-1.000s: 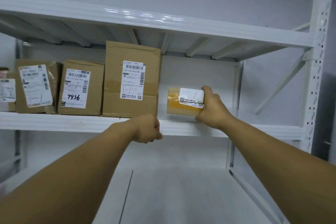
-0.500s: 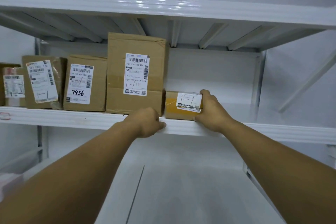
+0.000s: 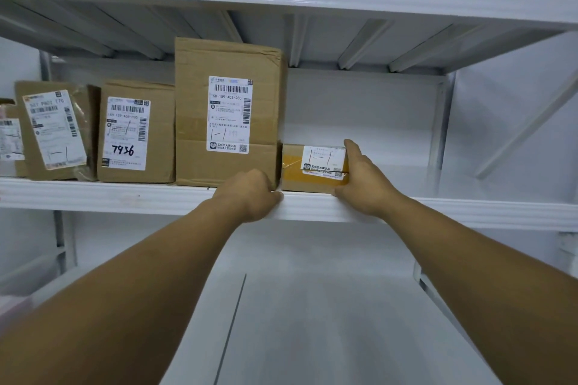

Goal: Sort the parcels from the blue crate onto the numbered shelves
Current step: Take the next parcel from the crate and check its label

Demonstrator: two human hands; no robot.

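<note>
- At the far left, a wrapped parcel (image 3: 53,131) and a box marked 7936 (image 3: 134,134) are standing side by side on the shelf (image 3: 93,194). Their labels are facing outward, probably so the numbers can be read.
- A tall box (image 3: 228,112) is standing upright next to them and closing off the row.
- The left hand (image 3: 250,194) is resting against the shelf's front lip, just below the tall box's lower right corner. Its fingers are curled in and holding no parcel, and it seems to be steadying the person's reach.
- The small parcel (image 3: 312,167) is sitting on the shelf, touching the tall box, in the next free spot.
- The right hand (image 3: 362,178) is clasping the small parcel's right end with the thumb lying over the top. I judge it is pressing the parcel snug into line before letting go.
- The blue crate is not showing from here.
</note>
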